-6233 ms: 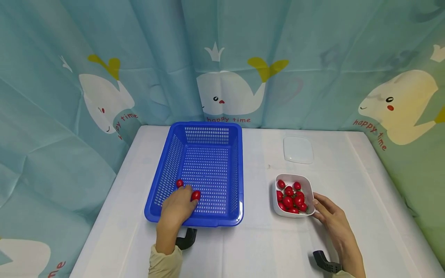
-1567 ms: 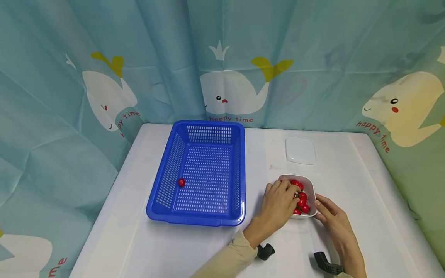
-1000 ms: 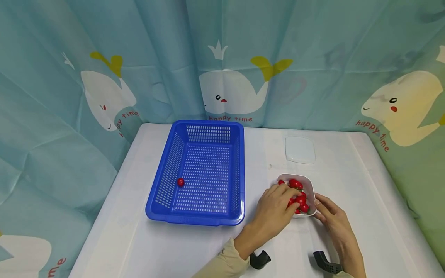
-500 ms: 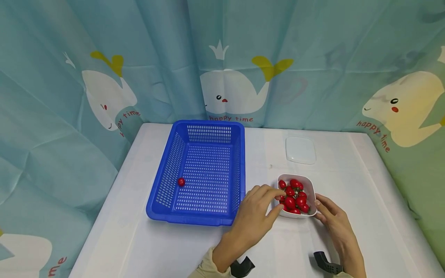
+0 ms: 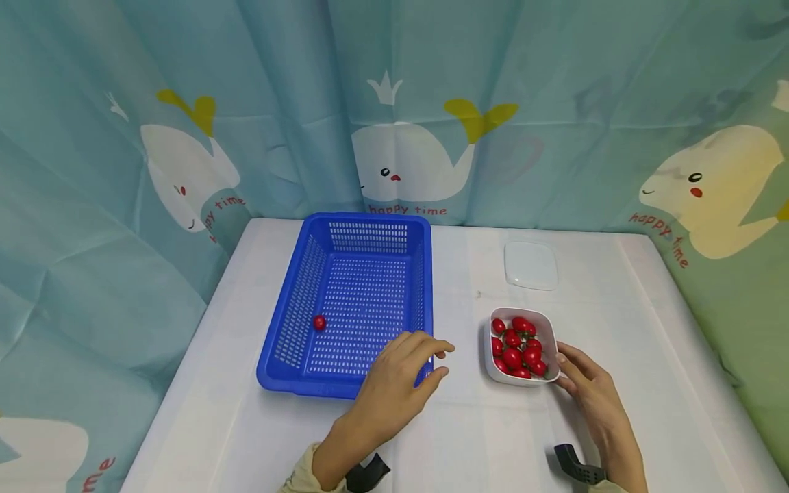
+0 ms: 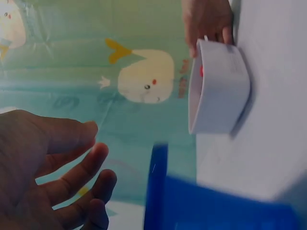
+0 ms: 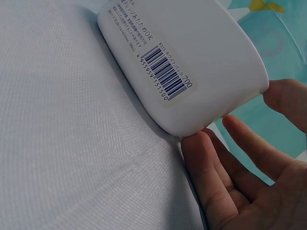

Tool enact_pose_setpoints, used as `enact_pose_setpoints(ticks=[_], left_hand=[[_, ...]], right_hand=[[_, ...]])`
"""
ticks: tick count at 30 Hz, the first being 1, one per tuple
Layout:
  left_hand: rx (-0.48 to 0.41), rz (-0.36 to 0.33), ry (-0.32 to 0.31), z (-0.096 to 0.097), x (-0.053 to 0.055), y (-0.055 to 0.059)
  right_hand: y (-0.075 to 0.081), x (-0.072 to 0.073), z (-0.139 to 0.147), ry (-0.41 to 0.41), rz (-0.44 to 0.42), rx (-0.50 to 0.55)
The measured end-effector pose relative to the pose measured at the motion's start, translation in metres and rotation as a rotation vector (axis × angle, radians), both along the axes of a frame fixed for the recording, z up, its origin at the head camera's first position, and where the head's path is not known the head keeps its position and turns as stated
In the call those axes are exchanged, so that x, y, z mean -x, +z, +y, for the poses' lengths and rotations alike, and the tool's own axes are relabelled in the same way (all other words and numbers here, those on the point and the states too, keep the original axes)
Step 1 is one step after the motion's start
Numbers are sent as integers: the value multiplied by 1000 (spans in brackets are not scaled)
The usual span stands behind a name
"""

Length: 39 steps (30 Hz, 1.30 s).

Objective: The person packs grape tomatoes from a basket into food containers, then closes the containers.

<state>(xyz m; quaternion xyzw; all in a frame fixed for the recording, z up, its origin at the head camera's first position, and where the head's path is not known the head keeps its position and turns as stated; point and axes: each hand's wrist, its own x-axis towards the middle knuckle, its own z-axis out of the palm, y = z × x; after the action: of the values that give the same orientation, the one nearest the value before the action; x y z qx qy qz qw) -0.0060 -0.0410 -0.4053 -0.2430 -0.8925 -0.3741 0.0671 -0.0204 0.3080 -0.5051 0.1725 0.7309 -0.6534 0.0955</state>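
In the head view a white plastic container (image 5: 520, 381) full of cherry tomatoes (image 5: 513, 357) stands on the table. My right hand (image 5: 590, 390) holds it at its right side. The right wrist view shows the thumb (image 7: 288, 103) at the rim and the fingertips (image 7: 196, 143) low against the wall. My left hand (image 5: 394, 383) is over the front right corner of the blue basket (image 5: 277, 383), its fingers loosely bent with nothing between thumb and fingertips, as the left wrist view confirms. A single cherry tomato (image 5: 319, 322) lies inside the basket, near its left side.
A clear, flat lid (image 5: 531, 266) lies behind the container on the white table (image 5: 468, 438). A curtain (image 5: 296, 82) printed with whales hangs along the table's back edge and sides. Black wrist mounts (image 5: 576, 465) stick out beside both wrists.
Seconds ago the left hand held a second tomato in the basket. Afterwards it reached into the container, then drew back left, leaving the tomatoes there. The right hand stayed on the container.
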Motion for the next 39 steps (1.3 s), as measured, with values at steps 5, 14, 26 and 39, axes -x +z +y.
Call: enact_pose_setpoints(ticks=[5, 14, 26, 39], left_hand=[[25, -79, -24, -22, 2, 8], [190, -97, -110, -62, 19, 21], [386, 10, -260, -129, 63, 28], [493, -73, -289, -182, 108, 19]], right_hand=[[0, 0, 0, 8, 3, -14], [-2, 1, 0, 12, -25, -31], [0, 0, -1, 21, -73, -76], [1, 0, -2, 14, -9, -34]])
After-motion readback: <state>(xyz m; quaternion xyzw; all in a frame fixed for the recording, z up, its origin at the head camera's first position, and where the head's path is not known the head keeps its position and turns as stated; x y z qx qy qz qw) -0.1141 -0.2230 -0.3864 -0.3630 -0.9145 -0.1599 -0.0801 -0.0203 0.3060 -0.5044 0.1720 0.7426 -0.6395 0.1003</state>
